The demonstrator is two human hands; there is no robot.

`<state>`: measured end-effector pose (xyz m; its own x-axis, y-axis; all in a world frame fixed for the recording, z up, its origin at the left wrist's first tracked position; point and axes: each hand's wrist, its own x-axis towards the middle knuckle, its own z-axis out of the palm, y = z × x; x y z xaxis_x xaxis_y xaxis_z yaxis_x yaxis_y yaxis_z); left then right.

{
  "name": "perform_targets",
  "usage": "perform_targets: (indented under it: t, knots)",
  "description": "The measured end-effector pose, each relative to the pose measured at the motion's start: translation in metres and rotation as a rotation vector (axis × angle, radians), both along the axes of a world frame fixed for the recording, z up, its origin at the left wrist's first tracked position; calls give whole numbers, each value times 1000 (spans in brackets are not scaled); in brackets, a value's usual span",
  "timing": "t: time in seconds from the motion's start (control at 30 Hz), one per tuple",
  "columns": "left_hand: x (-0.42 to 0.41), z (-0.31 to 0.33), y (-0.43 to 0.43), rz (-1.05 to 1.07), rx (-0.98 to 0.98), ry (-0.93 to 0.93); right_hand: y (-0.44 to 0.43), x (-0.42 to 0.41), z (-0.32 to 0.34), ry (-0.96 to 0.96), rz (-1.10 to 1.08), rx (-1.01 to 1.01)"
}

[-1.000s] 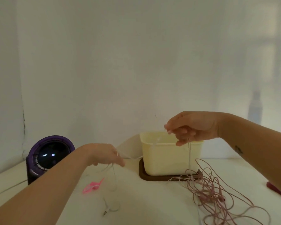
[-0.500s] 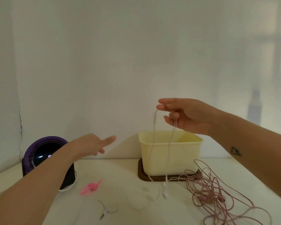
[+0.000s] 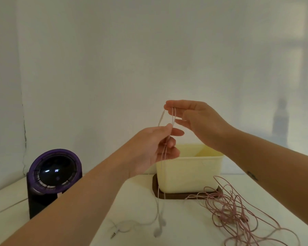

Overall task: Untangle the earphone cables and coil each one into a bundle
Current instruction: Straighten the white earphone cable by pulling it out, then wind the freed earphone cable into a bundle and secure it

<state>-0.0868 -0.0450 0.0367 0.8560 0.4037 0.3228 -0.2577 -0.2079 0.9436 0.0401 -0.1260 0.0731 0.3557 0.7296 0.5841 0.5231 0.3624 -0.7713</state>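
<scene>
A thin white earphone cable (image 3: 162, 176) hangs in strands from my raised right hand (image 3: 194, 121), draped over its fingers and pinched near the fingertips. My left hand (image 3: 155, 146) is just below and pinches the same strands. The cable's earbuds (image 3: 160, 227) and jack plug (image 3: 113, 234) lie on the white table (image 3: 185, 228). A pink earphone cable (image 3: 238, 212) lies in a loose tangle on the table at the right, touched by neither hand.
A cream plastic tub (image 3: 190, 171) stands on a dark brown base (image 3: 169, 196) behind the hanging cable. A purple round device (image 3: 53, 176) with a dark screen stands at the left. A white wall is close behind.
My left hand has come up from the left and taken hold of the white cable below my right hand. My right hand stayed raised. The pink clip on the table is now hidden behind my left arm.
</scene>
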Motion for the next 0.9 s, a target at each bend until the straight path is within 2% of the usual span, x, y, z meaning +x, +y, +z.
perform_targets:
  t: [0.1,0.2,0.47,0.63,0.77,0.83,0.9]
  knots:
    - [-6,0,-1,-49,-87,14,2,17,-7,-343,-297,-15]
    - [-12,1,2,-77,-154,-1,5,36,-18,-518,-434,-125]
    - [-17,-3,13,-146,-225,-115,28,66,-69,-559,-460,-534]
    - [-14,-8,25,-129,-281,-176,46,60,-82,-517,-306,-631]
    - [-7,-9,36,-105,-324,-167,50,44,-74,-469,53,-862]
    - [-4,-10,41,-102,-340,-138,49,33,-64,-365,229,-778]
    - [-2,-10,46,-112,-347,-112,50,25,-55,-216,418,-553]
